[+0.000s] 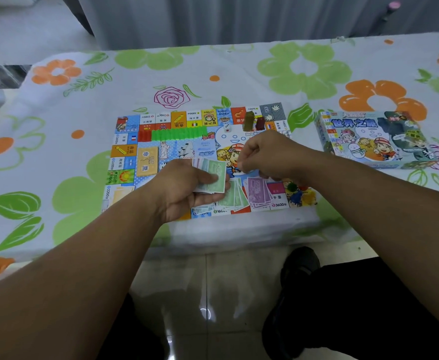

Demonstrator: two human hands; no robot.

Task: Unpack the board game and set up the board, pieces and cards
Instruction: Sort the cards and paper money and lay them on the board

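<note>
Green paper notes (213, 175) are being gripped as a stack by the left hand (184, 188) above the board (125, 154) at its near edge, probably for dealing onto the sorted piles (258, 189) lying there. The right hand (262, 157) is curling over the board's middle; whether it is pinching anything is unclear.

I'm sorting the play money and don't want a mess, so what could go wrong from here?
The green note pile and purple note pile lie by the board's near edge, at the table edge; a forearm brush could sweep them to the floor. Your left hand holds a fanned stack, so notes may slip. Reaching across could topple the green houses.
</note>
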